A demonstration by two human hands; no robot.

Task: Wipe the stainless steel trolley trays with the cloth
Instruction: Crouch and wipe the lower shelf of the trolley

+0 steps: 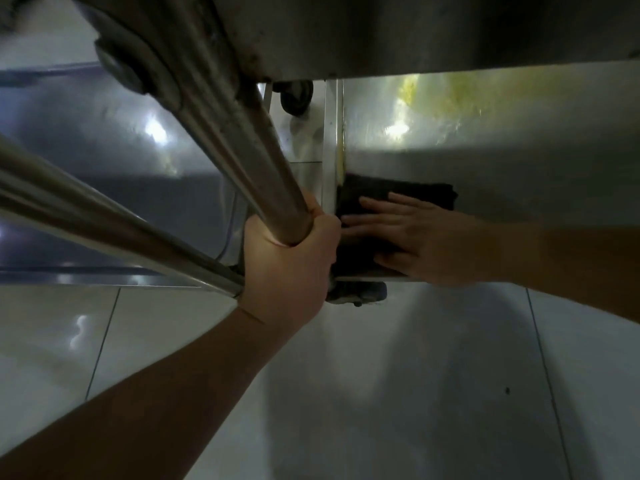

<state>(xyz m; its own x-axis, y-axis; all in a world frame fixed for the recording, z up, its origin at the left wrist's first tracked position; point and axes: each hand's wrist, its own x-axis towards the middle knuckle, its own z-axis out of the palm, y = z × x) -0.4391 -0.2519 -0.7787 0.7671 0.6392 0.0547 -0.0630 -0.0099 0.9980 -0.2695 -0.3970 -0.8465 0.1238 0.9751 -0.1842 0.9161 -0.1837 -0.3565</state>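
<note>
A dark folded cloth [398, 190] lies at the left end of the bottom stainless steel trolley tray [502, 174]. My right hand [412, 237] lies flat on the cloth, fingers straight and pointing left, pressing it onto the tray. My left hand [291, 268] grips the lower end of the trolley's round steel upright post [249, 150], fingers curled round it. A higher tray [415, 29] overhangs the top of the view and shades the lower one.
Two thinner steel rails [86, 216] run from the left edge down to my left hand. A dark caster wheel [296, 97] shows at the far corner and another [360, 292] under the near corner. Glossy white floor tiles [415, 393] fill the lower half.
</note>
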